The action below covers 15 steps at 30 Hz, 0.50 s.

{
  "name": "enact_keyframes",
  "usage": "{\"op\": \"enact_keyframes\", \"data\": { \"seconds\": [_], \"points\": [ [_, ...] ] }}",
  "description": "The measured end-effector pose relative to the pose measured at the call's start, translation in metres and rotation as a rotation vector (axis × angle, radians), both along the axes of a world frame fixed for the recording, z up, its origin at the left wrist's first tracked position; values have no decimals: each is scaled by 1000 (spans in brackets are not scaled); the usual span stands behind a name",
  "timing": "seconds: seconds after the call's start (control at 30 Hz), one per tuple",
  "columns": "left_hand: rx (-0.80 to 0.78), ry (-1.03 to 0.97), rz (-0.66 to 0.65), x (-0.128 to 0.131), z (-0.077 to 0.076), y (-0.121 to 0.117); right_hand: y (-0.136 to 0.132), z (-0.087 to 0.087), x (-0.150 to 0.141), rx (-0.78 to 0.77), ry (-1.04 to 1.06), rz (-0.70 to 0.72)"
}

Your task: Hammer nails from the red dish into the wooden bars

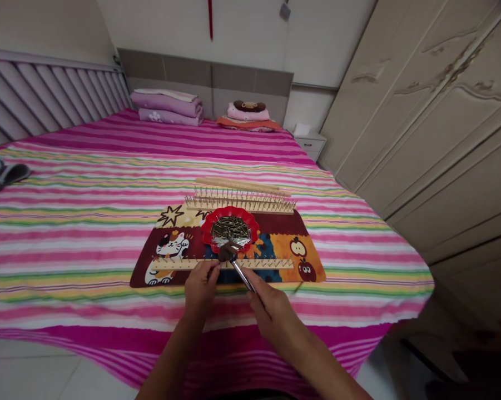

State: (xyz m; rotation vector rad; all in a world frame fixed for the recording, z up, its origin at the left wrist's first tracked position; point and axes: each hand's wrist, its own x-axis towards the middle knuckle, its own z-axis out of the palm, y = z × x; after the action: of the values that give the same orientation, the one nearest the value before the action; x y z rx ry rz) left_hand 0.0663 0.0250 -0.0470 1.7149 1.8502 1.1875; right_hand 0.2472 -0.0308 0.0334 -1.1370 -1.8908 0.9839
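Observation:
My right hand [271, 303] is wrapped around the metal handle of a hammer [242, 275]. The hammer's dark head is over the near wooden strip [175, 265], in front of a red scalloped bowl [206, 233]. Loose nails [231, 229] fill the bowl. Along the strip stand many small nails, some leaning. My left hand [201, 286] is at the strip's near edge, left of the hammer head, with thumb and fingers pinched together. Whatever is between those fingertips is too small and partly hidden to make out.
Beneath the work lies a patterned mat [271, 219] on a striped bedspread [87, 222]. Behind the bowl are nail-studded strips [242, 203] and plain wooden strips [237, 184]. Folded bedding [167, 105] sits by the headboard; a wardrobe [421, 100] stands at right.

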Motion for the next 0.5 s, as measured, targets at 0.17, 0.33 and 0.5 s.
{"op": "enact_keyframes", "data": {
  "seconds": [0.17, 0.33, 0.5],
  "points": [
    [-17, 23, 9, -2, -1, -1, 2, -2, -7, 10, -71, 23],
    [-31, -2, 20, -2, -2, 0, -9, -3, 1, -6, 16, 7],
    [-14, -8, 23, -4, 1, -2, -38, -24, 40, -164, 53, -73]
  ]
}}
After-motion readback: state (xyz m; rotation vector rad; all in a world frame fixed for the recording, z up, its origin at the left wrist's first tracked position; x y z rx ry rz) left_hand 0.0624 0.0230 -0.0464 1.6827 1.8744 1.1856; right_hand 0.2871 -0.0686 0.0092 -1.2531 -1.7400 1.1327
